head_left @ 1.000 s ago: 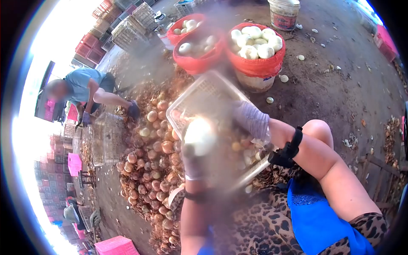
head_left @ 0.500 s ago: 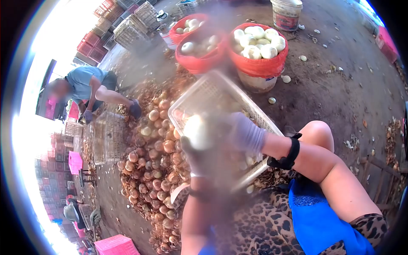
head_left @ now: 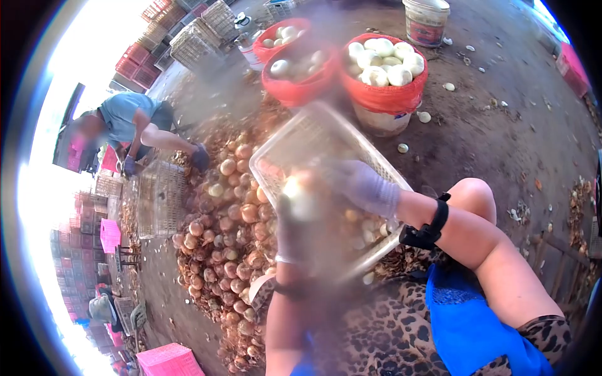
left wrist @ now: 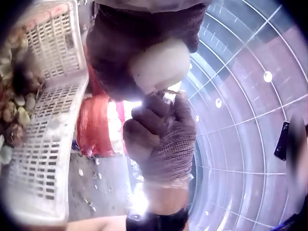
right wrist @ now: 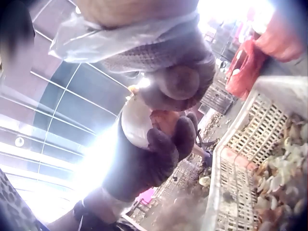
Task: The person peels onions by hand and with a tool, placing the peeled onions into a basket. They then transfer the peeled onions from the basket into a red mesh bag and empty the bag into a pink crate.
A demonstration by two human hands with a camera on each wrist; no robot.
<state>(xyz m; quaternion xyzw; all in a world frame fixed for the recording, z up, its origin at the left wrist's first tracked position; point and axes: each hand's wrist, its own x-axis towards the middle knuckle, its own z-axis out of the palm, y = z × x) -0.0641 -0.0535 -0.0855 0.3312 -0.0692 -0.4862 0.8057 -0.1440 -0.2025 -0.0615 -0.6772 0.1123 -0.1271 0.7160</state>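
Observation:
A mostly peeled white onion [head_left: 303,207], with brown skin still on one side, is held over a pale plastic crate [head_left: 263,178]. My gloved left hand [head_left: 291,238] grips the onion [left wrist: 166,67], its fingers wrapped round it in the right wrist view. My gloved right hand [head_left: 370,188] is right at the onion with curled fingers. At its fingertips a small shiny blade-like piece [left wrist: 169,97] shows in the left wrist view; most of it is hidden in the fist. Onion peelings [right wrist: 281,183] lie inside the crate.
A heap of unpeeled onions [head_left: 232,232] spreads left of the crate. Beyond it stand red-lined buckets [head_left: 382,94] of peeled onions and a white bucket [head_left: 426,25]. Another person [head_left: 132,122] bends beside a second crate [head_left: 162,200]. A pink crate [head_left: 169,360] is at lower left.
The right hand has shifted slightly over the onion, and the onion has turned in the left hand so that brown skin shows on top. The head view has drifted a little.

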